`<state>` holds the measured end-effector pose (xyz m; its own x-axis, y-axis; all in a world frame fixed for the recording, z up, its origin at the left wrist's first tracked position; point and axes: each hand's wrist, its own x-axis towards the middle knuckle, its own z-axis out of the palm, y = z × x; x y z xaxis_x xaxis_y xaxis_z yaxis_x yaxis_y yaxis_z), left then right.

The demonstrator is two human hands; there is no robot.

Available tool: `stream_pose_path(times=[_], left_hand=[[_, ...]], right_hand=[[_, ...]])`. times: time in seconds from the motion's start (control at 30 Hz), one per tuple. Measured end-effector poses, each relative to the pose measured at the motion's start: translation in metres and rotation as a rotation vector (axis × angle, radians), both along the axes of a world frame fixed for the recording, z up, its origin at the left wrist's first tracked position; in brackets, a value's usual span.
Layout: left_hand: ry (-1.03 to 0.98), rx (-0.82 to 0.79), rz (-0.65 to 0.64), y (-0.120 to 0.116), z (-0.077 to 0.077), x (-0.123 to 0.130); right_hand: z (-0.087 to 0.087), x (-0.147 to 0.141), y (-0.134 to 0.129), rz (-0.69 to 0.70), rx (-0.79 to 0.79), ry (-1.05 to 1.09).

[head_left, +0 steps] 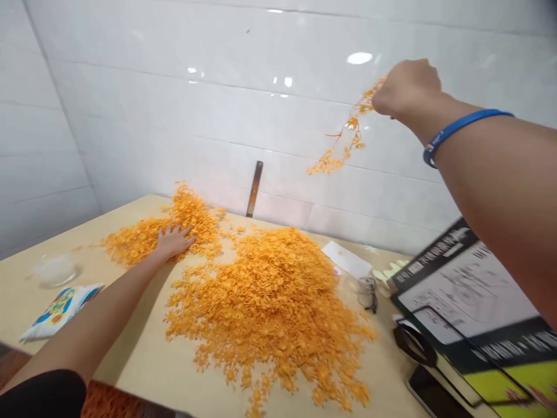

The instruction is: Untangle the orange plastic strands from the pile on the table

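My right hand (409, 87), closed and raised high before the wall, grips a dangling strand of small orange plastic pieces (333, 161). Its fingers are mostly turned away from view. Down on the table, my left hand (174, 241) lies with fingers spread on the smaller heap of orange pieces (139, 238). A larger heap of the same orange pieces (278, 290) covers the table's middle, its loose edge spilling toward the front. The single pieces look thin-limbed, but their exact kind is too small to tell.
A metal ruler (255, 188) leans on the tiled wall. At left are a colourful packet (63, 310) and a whitish translucent bowl (55, 270). On the right lie white paper (347, 259), glasses (368, 294), a phone (435, 392) and a printed box (474, 290).
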<state>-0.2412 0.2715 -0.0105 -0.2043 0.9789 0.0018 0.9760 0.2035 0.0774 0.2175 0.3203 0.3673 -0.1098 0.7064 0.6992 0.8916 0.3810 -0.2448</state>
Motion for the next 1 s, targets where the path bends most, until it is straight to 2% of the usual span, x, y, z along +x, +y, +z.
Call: stream_pose_path(times=[0.03,0.07,0.1,0.17,0.23,0.3,0.33,0.4,0.47,0.53,0.57,0.63,0.73,0.8,0.87,1.0], left_hand=[[0.006,0.000,-0.001,-0.001,0.005,0.002],[0.010,-0.003,-0.004,-0.002,0.011,0.003],[0.013,-0.008,-0.008,-0.002,0.019,0.005],[0.013,-0.015,-0.005,-0.001,0.038,0.012],[0.003,-0.003,0.006,-0.002,0.065,0.025],[-0.012,0.034,-0.029,-0.011,0.099,0.047],[-0.043,0.083,-0.086,-0.021,0.120,0.062],[-0.138,0.252,-0.259,-0.051,0.162,0.099],[-0.519,0.585,-0.534,-0.091,0.201,0.141],[-0.742,0.805,-0.691,-0.129,0.229,0.181],[-0.781,0.858,-0.744,-0.145,0.236,0.198],[-0.800,0.837,-0.799,-0.167,0.240,0.222],[-0.800,0.707,-0.828,-0.184,0.227,0.234],[-0.789,0.702,-0.850,-0.191,0.213,0.231],[-0.746,0.735,-0.882,-0.199,0.202,0.225],[-0.657,0.741,-0.909,-0.207,0.190,0.221]], right_hand=[[0.006,0.000,-0.018,-0.208,0.025,0.022],[0.010,-0.002,-0.037,-0.354,0.009,0.057],[0.014,-0.006,-0.055,-0.402,-0.004,0.090],[0.018,-0.015,-0.088,-0.392,-0.046,0.164],[0.019,-0.019,-0.113,-0.306,-0.079,0.236],[0.015,-0.019,-0.130,-0.197,-0.068,0.281],[0.010,-0.018,-0.137,-0.134,-0.056,0.309],[-0.004,-0.018,-0.150,0.006,-0.048,0.407],[-0.026,-0.023,-0.165,0.185,-0.074,0.534],[-0.053,-0.032,-0.182,0.371,-0.100,0.635],[-0.068,-0.037,-0.192,0.463,-0.111,0.680],[-0.099,-0.044,-0.211,0.645,-0.142,0.768],[-0.142,-0.047,-0.236,0.859,-0.177,0.823],[-0.165,-0.045,-0.247,0.884,-0.157,0.805],[-0.181,-0.043,-0.252,0.853,-0.118,0.760],[-0.197,-0.043,-0.250,0.812,-0.111,0.681]])
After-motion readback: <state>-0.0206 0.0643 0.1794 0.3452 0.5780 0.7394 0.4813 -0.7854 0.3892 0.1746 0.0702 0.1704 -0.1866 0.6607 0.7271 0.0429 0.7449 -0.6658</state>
